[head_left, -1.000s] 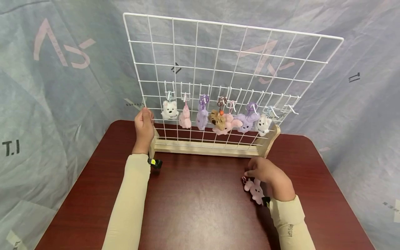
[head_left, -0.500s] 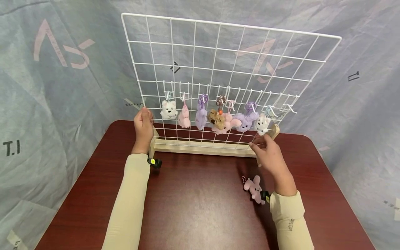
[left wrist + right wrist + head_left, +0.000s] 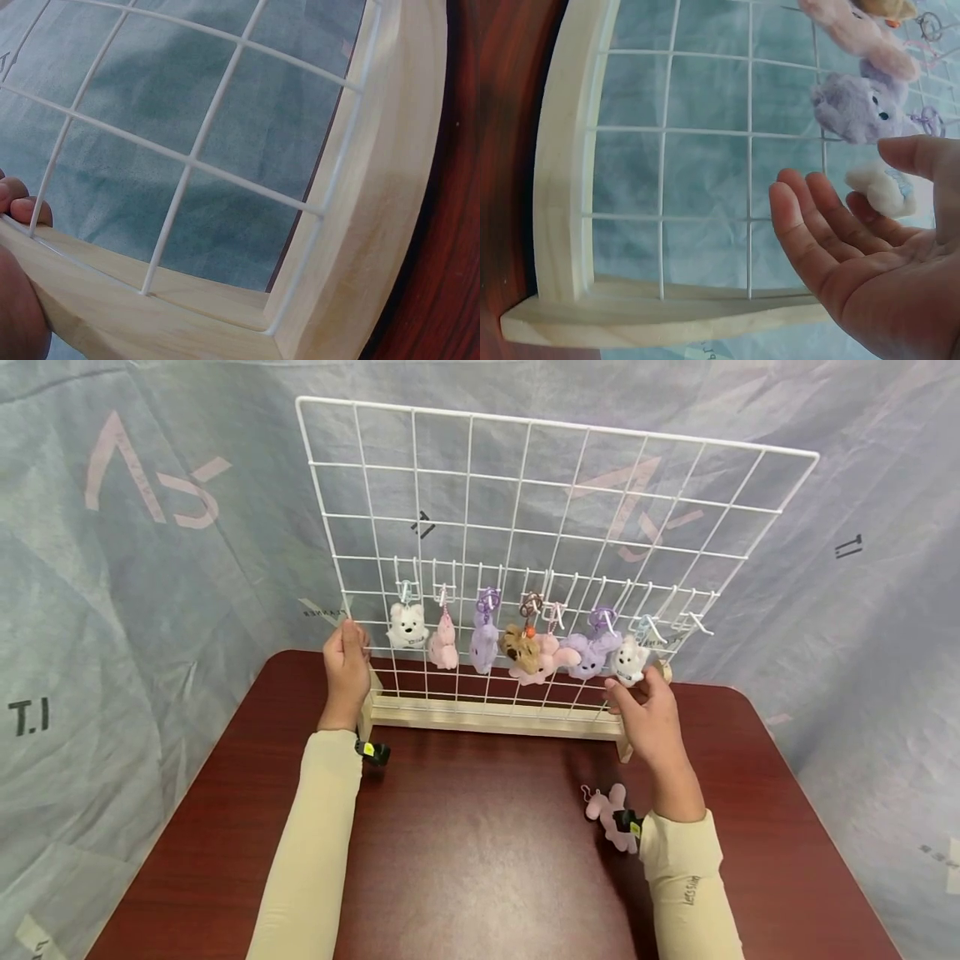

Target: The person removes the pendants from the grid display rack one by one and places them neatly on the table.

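Observation:
My left hand (image 3: 347, 668) grips the left edge of a white wire grid rack (image 3: 558, 423) at its wooden side upright (image 3: 60, 311), thumb in front and fingertips behind. At the rack's right end, my right hand (image 3: 651, 714) is raised with relaxed, parted fingers, right at a white plush dog keychain (image 3: 628, 660) hanging on a hook. In the right wrist view the palm shows, and the white plush (image 3: 889, 191) appears between thumb and fingers. A purple plush bunny (image 3: 588, 656) hangs just left of it. A pink plush bunny keychain (image 3: 613, 837) lies on the table below my right wrist.
Further left hang a brown plush (image 3: 519, 647), a pink plush (image 3: 444, 643), a purple plush (image 3: 484, 643) and another white dog plush (image 3: 407, 627). A bare hook (image 3: 701, 623) sticks out at far right. The rack's wooden base (image 3: 495, 717) stands on the dark red table (image 3: 480, 843).
My right hand has risen from beside the pink bunny on the table to the white plush dog at the rack's right end. The left hand stays in place.

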Demonstrator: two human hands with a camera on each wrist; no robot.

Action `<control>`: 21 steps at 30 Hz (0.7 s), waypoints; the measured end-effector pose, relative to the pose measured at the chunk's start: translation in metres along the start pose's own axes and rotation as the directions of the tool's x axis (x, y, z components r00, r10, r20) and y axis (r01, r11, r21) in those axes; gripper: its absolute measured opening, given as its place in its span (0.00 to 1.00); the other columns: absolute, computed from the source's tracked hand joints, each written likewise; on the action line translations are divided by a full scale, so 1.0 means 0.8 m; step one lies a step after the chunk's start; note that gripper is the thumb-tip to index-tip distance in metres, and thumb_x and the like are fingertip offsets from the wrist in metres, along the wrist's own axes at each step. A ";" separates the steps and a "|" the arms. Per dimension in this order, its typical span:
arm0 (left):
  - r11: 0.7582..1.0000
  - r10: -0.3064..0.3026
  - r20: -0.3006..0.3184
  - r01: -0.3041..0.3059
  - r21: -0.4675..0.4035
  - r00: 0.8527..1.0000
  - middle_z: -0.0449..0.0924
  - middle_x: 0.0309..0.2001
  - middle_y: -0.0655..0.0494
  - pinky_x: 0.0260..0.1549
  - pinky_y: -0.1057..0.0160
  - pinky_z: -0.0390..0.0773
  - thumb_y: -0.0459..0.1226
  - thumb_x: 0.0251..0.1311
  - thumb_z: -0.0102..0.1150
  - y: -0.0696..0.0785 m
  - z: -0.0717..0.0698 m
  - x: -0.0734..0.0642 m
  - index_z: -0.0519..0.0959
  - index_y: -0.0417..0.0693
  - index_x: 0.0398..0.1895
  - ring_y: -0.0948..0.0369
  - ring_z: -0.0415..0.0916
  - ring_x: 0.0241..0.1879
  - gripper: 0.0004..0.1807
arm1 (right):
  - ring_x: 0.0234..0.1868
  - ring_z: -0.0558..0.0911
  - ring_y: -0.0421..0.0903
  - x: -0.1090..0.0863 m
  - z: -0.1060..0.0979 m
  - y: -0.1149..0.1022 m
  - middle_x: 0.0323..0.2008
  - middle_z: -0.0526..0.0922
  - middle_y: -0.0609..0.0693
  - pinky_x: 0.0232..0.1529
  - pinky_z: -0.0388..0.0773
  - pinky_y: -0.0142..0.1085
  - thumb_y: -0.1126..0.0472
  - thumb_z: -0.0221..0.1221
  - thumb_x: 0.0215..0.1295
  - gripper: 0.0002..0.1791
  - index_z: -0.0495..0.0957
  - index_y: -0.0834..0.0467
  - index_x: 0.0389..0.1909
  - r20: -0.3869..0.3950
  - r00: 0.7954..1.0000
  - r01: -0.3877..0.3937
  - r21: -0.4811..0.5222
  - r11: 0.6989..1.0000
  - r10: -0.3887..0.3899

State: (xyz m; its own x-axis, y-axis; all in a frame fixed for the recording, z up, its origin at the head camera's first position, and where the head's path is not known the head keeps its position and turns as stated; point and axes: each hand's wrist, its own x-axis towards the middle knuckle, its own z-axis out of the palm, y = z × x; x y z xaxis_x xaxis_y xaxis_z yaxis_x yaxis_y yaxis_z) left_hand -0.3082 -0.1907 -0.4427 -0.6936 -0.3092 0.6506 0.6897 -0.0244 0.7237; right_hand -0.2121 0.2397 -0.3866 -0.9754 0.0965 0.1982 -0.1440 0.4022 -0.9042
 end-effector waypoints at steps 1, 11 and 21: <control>1.000 -0.001 -0.001 0.001 -0.001 1.000 0.57 0.19 0.64 0.20 0.69 0.54 0.40 0.85 0.39 -0.001 0.000 0.000 0.58 0.38 0.21 0.67 0.52 0.17 0.27 | 0.36 0.86 0.29 0.001 0.001 0.000 0.44 0.85 0.50 0.39 0.87 0.29 0.56 0.60 0.78 0.22 0.70 0.65 0.64 -0.008 1.000 0.008 0.018 1.000 -0.008; 1.000 0.004 -0.002 -0.004 -0.018 1.000 0.57 0.19 0.64 0.20 0.69 0.54 0.38 0.85 0.38 -0.001 0.001 -0.001 0.56 0.33 0.22 0.67 0.53 0.17 0.27 | 0.38 0.88 0.36 0.006 0.013 -0.011 0.44 0.83 0.46 0.36 0.88 0.32 0.63 0.58 0.78 0.20 0.71 0.68 0.65 -0.087 0.994 0.085 0.210 0.974 -0.068; 1.000 0.004 -0.003 -0.004 0.001 1.000 0.59 0.20 0.65 0.21 0.70 0.57 0.39 0.85 0.38 -0.001 0.000 0.000 0.58 0.31 0.22 0.68 0.55 0.18 0.28 | 0.34 0.87 0.36 0.008 0.021 -0.015 0.41 0.81 0.48 0.27 0.86 0.33 0.65 0.57 0.78 0.11 0.75 0.56 0.57 -0.182 0.980 0.143 0.352 0.925 -0.083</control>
State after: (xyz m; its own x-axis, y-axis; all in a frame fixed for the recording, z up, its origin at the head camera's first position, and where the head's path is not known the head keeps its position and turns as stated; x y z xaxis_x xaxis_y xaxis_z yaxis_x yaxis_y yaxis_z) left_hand -0.3084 -0.1907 -0.4434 -0.6902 -0.3124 0.6526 0.6921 -0.0220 0.7214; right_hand -0.2192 0.2201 -0.3813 -0.9134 0.2271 0.3377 -0.3318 0.0650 -0.9411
